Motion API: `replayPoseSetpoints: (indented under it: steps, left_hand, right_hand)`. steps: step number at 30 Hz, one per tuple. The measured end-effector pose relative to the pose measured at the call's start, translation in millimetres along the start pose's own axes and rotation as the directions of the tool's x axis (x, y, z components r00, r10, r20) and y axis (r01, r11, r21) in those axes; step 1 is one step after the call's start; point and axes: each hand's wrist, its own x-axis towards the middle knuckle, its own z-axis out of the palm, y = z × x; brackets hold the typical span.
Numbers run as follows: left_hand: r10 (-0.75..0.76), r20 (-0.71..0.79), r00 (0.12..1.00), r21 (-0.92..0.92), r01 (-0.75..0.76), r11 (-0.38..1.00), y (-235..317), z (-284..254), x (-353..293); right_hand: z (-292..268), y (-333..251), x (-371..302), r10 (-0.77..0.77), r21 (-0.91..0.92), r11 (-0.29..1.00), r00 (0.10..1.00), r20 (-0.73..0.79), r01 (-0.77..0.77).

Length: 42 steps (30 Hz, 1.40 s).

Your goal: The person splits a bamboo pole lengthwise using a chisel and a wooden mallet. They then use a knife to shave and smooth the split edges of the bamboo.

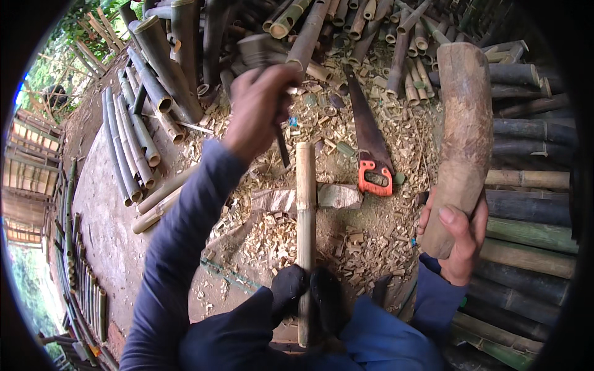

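Head view: a bamboo length (305,232) lies between the person's dark-covered feet (289,283), its far part crossing a rough wooden block (339,196) and its far cut end reaching beyond. Raised near that end, the left grip (258,105) is closed around a dark narrow tool (283,150) that points down just left of the bamboo — a blurred dark shape (257,51) shows above the fist, and whether it belongs to the tool cannot be told. The right grip (463,238) is wrapped round the lower end of a thick, slightly bent wooden club (467,105), held up well apart from the bamboo.

Just beyond the block's right end lies an orange-handled handsaw (372,133), blade pointing away; the strip between its handle and the block is very narrow. Stacked bamboo poles (529,205) close off the right side, cut poles (399,69) crowd the far edge, and thinner poles (129,148) lie to the left. Wood chips (278,238) litter the earthen ground (108,229); slatted screens (28,176) and greenery (67,25) stand at the left rim.
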Motion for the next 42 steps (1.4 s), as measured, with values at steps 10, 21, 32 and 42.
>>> replayPoseSetpoints:
  steps: [10, 21, 32, 42]
  left_hand:
    - [-0.527, 0.551, 0.647, 0.452, 0.299, 0.84, -175, 53, -8]
    - [-0.53, 0.577, 0.621, 0.508, 0.236, 0.829, -175, 56, -10]
    - [-0.385, 0.621, 0.683, 0.439, 0.103, 0.893, -201, 47, -9]
    - [-0.215, 0.742, 0.635, 0.463, -0.254, 0.849, -198, 34, -15]
  right_hand:
    - [-9, 29, -11, 0.143, 0.148, 0.98, 0.987, -0.068, -0.132]
    - [-12, 39, -11, 0.179, 0.153, 0.974, 0.982, -0.057, -0.169]
    - [-14, 43, -12, 0.165, 0.113, 0.98, 0.986, 0.005, -0.165]
    - [-20, 41, -8, 0.185, 0.045, 0.982, 0.982, -0.034, -0.184]
